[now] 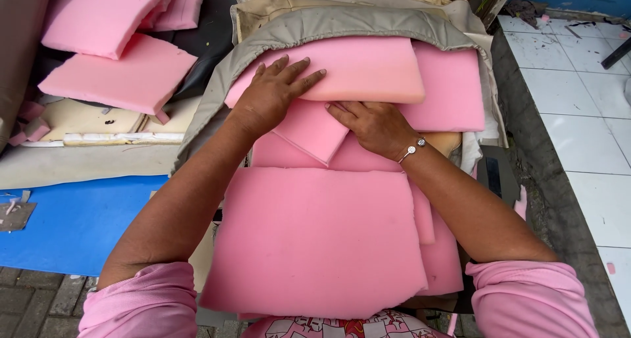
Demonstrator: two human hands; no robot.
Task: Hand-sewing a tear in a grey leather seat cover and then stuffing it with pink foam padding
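My left hand (273, 91) lies flat, fingers spread, on a long pink foam slab (368, 68) tucked under the rim of a grey-beige fabric cover (309, 25). My right hand (371, 124) presses palm down on a smaller angled pink foam piece (312, 131) below that slab, fingertips at its edge. A large pink foam sheet (315, 239) covers the area nearest me. Another pink foam block (453, 91) sits at the right under the cover. A silver bracelet (413, 148) circles my right wrist.
Several loose pink foam blocks (118, 75) are stacked at the upper left on dark and beige material. A blue sheet (72, 223) lies at the left over paving bricks. White floor tiles (578, 101) and a concrete curb (545, 160) run along the right.
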